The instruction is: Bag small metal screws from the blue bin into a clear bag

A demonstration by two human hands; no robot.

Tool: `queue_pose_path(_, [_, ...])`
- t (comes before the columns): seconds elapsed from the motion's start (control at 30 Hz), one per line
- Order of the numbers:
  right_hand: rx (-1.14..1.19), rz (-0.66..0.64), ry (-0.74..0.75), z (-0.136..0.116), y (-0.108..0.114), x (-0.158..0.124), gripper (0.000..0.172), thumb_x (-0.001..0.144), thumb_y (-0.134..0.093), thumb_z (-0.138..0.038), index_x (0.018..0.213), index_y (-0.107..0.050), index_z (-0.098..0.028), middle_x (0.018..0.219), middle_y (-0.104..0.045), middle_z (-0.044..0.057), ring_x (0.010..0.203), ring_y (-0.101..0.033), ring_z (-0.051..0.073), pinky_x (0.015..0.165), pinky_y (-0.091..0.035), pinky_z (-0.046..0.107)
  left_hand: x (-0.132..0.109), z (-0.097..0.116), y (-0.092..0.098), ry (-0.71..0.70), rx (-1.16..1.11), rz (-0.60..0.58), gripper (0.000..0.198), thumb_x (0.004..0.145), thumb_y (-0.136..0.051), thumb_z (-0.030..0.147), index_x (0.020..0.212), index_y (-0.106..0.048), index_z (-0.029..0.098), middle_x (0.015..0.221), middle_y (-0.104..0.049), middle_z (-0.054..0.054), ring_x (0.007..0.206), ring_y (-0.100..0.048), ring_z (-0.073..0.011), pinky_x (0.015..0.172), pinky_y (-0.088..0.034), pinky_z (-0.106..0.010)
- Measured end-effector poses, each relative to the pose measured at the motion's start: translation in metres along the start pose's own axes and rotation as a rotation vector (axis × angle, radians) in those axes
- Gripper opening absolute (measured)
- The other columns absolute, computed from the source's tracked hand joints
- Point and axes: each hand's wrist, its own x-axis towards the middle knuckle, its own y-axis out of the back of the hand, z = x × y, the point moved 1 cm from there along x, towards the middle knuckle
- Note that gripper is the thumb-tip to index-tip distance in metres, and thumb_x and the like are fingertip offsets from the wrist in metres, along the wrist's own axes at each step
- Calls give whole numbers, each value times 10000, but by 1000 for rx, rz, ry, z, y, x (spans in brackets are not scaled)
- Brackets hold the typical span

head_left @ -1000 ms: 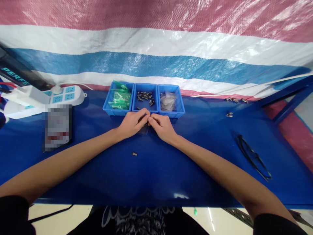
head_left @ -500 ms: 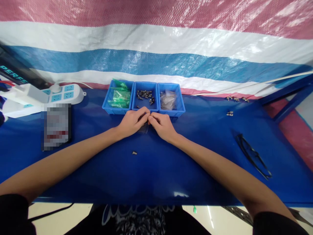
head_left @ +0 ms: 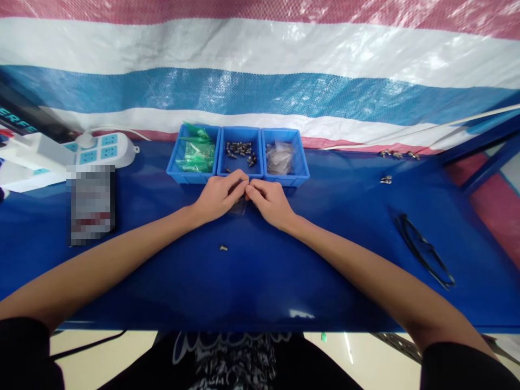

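Observation:
My left hand (head_left: 221,196) and my right hand (head_left: 271,202) meet fingertip to fingertip just in front of the middle blue bin (head_left: 240,131). Between them they pinch a small clear plastic bag (head_left: 239,207), whose lower part hangs below the fingers; its top edge is hidden. Several metal screws (head_left: 242,149) lie in the middle bin. Green plastic bags (head_left: 199,154) fill the left bin (head_left: 174,165), and clear plastic bags (head_left: 280,158) lie in the right bin (head_left: 303,162). A single screw (head_left: 223,247) rests on the blue table, nearer to me.
At left stand a white power strip (head_left: 117,151) and a blurred-out flat object (head_left: 91,206). Black-framed glasses (head_left: 424,249) lie at right. Small metal parts (head_left: 385,180) sit behind them, with several more (head_left: 400,155) along the striped sheet (head_left: 260,59).
The whole view has shifted slightly, so the scene appears a little higher. Both hands stay together on the clear bag, with hardly any change in their grip.

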Motion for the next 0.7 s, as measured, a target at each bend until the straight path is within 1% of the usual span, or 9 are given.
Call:
queue_pose_path(0.13, [2, 2, 8, 0, 0, 0, 298, 896, -423, -266, 643, -533, -153, 563, -481, -30, 535, -418, 86, 562, -310, 222, 0, 0, 0, -11, 2, 14, 173, 915, -405, 255, 823, -521, 166, 560, -536, 48, 499, -492, -78, 537, -365, -187])
queue_pose_path(0.33, [-28, 4, 13, 0, 0, 1, 302, 897, -423, -267, 637, -529, -154, 543, -445, -35, 528, -401, 87, 551, -292, 227, 0, 0, -1, -7, -13, 13, 180, 920, -400, 266, 842, -529, 169, 567, -551, 45, 500, -503, -79, 541, -375, -189])
queue_pose_path(0.7, [-26, 10, 16, 1, 0, 0, 305, 902, -425, -270, 636, -520, -154, 555, -454, -32, 539, -406, 85, 558, -290, 229, 0, 1, -1, -14, -25, 19, 178, 922, -405, 267, 841, -528, 166, 554, -549, 48, 481, -492, -73, 539, -375, -191])
